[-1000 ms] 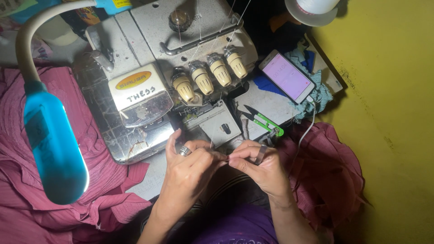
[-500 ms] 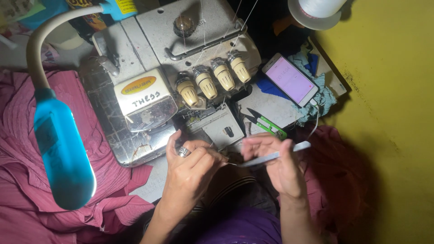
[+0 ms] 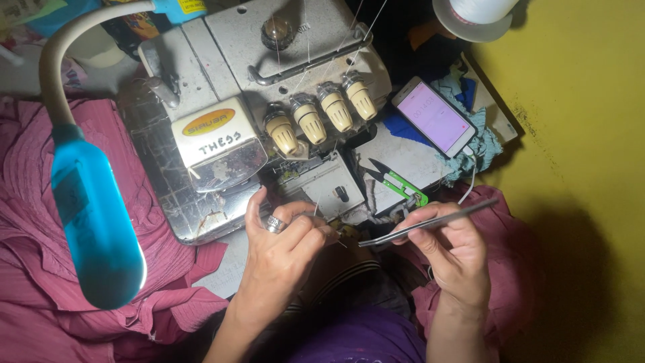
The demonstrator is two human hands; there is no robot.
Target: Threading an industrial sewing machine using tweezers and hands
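A grey overlock sewing machine (image 3: 222, 134) with several cream tension knobs (image 3: 321, 119) fills the upper middle. My left hand (image 3: 281, 238), with a ring on one finger, pinches something small, likely thread, at the machine's front by the needle plate (image 3: 327, 188). My right hand (image 3: 453, 249) holds long metal tweezers (image 3: 423, 224) whose tips point left toward my left fingers, a short gap apart. What is between my left fingertips is too small to tell.
A blue gooseneck lamp (image 3: 94, 215) hangs over the left. Pink fabric (image 3: 40, 269) lies left and more sits by my right wrist. Green thread snips (image 3: 396, 183) and a lit phone (image 3: 433, 115) rest on the table right of the machine. A yellow wall (image 3: 578, 168) bounds the right.
My right hand pulled away from my left and now holds the tweezers out, angled up to the right. The left hand stays at the machine front.
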